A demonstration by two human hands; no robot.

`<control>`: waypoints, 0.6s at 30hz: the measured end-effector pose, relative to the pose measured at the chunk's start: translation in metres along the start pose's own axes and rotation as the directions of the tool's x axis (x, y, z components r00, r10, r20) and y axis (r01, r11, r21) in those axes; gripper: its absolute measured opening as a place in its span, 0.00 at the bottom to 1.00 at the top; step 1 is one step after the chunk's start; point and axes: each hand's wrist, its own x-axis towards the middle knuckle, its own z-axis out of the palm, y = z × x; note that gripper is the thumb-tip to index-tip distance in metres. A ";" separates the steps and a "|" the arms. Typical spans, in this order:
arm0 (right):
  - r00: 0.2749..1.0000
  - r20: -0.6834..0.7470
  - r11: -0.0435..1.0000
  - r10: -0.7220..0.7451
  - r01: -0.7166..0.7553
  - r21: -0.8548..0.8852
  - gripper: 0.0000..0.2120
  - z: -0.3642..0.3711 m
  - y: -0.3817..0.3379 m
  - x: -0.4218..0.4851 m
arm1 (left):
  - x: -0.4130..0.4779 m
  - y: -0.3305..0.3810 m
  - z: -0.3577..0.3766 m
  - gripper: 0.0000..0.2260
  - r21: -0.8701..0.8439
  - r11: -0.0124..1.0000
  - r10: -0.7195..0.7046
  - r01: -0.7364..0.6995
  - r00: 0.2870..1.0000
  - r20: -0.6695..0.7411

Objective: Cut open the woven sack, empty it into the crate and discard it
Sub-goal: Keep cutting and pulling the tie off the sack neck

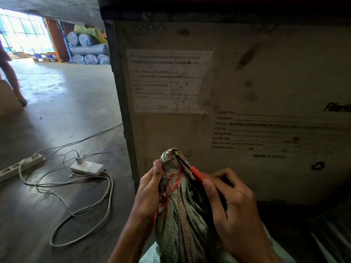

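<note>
A green woven sack stands upright in front of me, its neck bunched and bound with a red plastic tie. My left hand grips the gathered neck from the left. My right hand holds a small cutter with a red handle; its dark tip is pushed into the top of the bunched neck. The large wooden crate, with a shipping label and printed text, rises directly behind the sack.
Two white power strips and looping cables lie on the concrete floor to the left. A person's leg is at the far left edge. Wrapped rolls are stacked in the back.
</note>
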 end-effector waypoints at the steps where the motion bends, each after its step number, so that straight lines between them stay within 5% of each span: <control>1: 1.000 0.009 1.000 0.017 -0.017 0.007 0.20 0.000 -0.001 0.000 | 0.000 0.000 0.000 0.22 0.012 1.000 0.010 -0.010 1.000 -0.014; 13: 0.962 0.222 0.984 0.161 -0.173 0.037 0.25 0.000 -0.004 -0.003 | 0.004 0.004 -0.014 0.20 0.038 0.994 0.108 -0.104 0.983 -0.149; 18: 0.936 0.294 0.976 0.194 -0.214 0.037 0.14 -0.005 0.003 -0.002 | 0.001 0.008 -0.013 0.20 0.026 0.996 0.090 -0.087 0.980 -0.177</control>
